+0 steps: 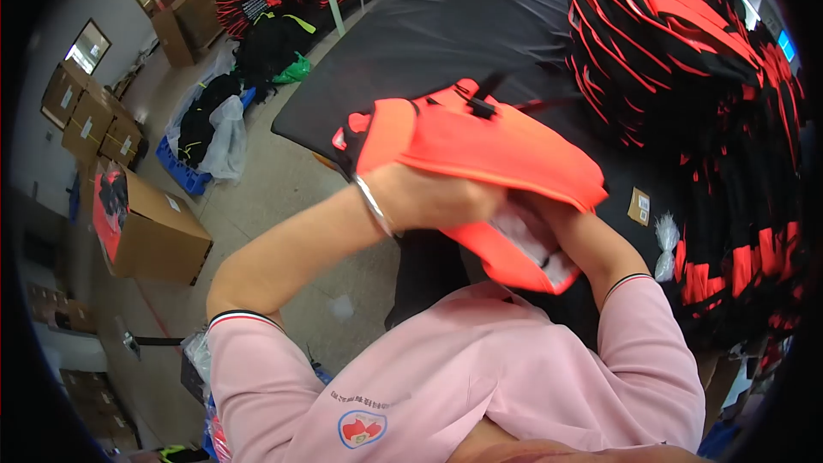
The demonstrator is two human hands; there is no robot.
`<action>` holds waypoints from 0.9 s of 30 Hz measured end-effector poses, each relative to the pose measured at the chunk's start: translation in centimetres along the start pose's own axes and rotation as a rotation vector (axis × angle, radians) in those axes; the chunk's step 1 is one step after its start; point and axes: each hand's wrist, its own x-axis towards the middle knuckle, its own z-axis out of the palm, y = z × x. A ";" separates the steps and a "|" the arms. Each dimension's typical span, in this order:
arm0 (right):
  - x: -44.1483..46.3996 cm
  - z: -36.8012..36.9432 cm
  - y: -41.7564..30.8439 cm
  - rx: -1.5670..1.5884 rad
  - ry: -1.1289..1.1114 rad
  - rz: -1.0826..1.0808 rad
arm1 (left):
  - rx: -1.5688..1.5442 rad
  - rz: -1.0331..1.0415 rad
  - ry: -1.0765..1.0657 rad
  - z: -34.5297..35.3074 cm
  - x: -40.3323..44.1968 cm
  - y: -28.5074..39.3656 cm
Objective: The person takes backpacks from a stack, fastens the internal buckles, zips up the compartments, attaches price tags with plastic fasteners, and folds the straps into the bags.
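Observation:
An orange-red fabric piece with a black buckle and strap on top, perhaps a vest or bag, is held up over the near edge of the black-covered table. Its pale grey lining shows at the opening facing me. My left hand, slightly blurred and with a band on its wrist, is closed on the near edge of the fabric. My right hand reaches inside the opening under the orange panel. Its fingers are hidden by the fabric.
Tall stacks of orange-and-black pieces stand on the black table at the right. A small tag and a bundle of clear ties lie nearby. Left, on the floor, are an open carton and a blue pallet.

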 end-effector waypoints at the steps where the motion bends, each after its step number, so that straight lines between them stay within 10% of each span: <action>1: 0.7 0.5 -0.2 -0.011 -0.019 0.008 | -0.046 0.030 0.041 0.2 0.6 1.2; 8: 1.0 0.4 -0.8 -0.025 -0.042 0.069 | -0.359 0.028 0.020 -4.9 -0.1 5.7; 13: -1.3 -2.4 -1.3 0.023 0.070 0.068 | 0.072 0.181 -0.106 -6.1 -2.9 7.0; 27: -3.9 -5.0 -1.3 0.062 0.121 0.182 | -1.045 -0.250 -0.254 -6.5 -2.9 6.7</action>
